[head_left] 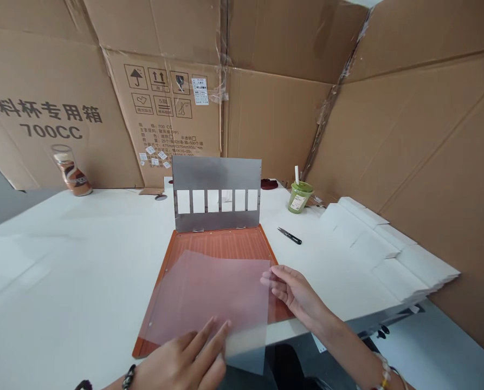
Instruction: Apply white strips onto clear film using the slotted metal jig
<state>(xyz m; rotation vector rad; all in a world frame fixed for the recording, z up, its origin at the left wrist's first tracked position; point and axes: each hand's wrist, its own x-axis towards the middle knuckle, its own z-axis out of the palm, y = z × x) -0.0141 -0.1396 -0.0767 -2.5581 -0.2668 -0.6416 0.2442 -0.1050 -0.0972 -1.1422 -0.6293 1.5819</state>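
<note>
A translucent sheet lies on a reddish-brown wooden board at the table's near edge, its lower right corner hanging past the edge. My left hand rests flat on the sheet's near edge, fingers stretched out. My right hand touches the sheet's right edge with its fingers extended, some under the film. A grey metal plate with a row of several white rectangular windows stands upright at the board's far end.
Small black scissors lie right of the board. A green lidded cup stands behind them, a plastic bottle at far left. White folded cartons are stacked on the right. Cardboard walls enclose the white table.
</note>
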